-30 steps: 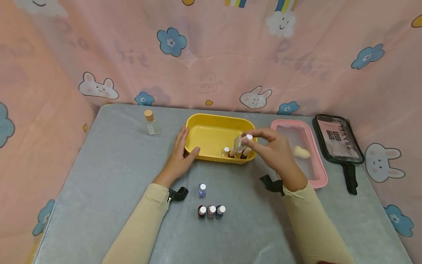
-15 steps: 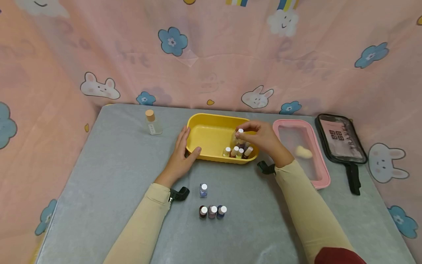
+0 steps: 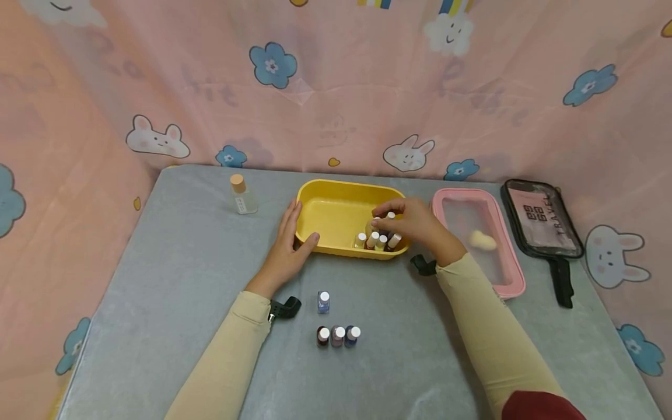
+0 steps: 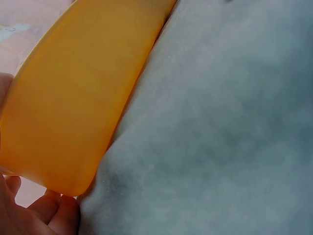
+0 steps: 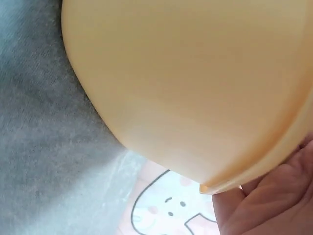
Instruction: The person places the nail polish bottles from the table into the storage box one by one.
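A yellow plastic container (image 3: 326, 227) stands at the back middle of the table. My left hand (image 3: 282, 256) rests against its left end, fingers stretched along the wall and thumb over the front rim. Inside the container's right end, my right hand (image 3: 406, 224) pinches a small nail polish bottle (image 3: 370, 227) near its white cap. Several other nail polish bottles (image 3: 381, 241) stand or lean around it in that corner. The right wrist view shows mostly the container's outer wall (image 5: 195, 88), which hides the bottles.
Three nail polish bottles (image 3: 338, 336) form a row in front, with a blue one (image 3: 323, 302) behind them. A wooden-capped glass bottle (image 3: 243, 195) stands left. To the right lie a pink-rimmed lid (image 3: 506, 251) bearing a pale yellow piece (image 3: 482, 240), and a black-edged travel pouch (image 3: 541, 219).
My right hand has moved left and down into the container with the bottle, now lower among the others. More white caps show beside it. The left hand has kept its place.
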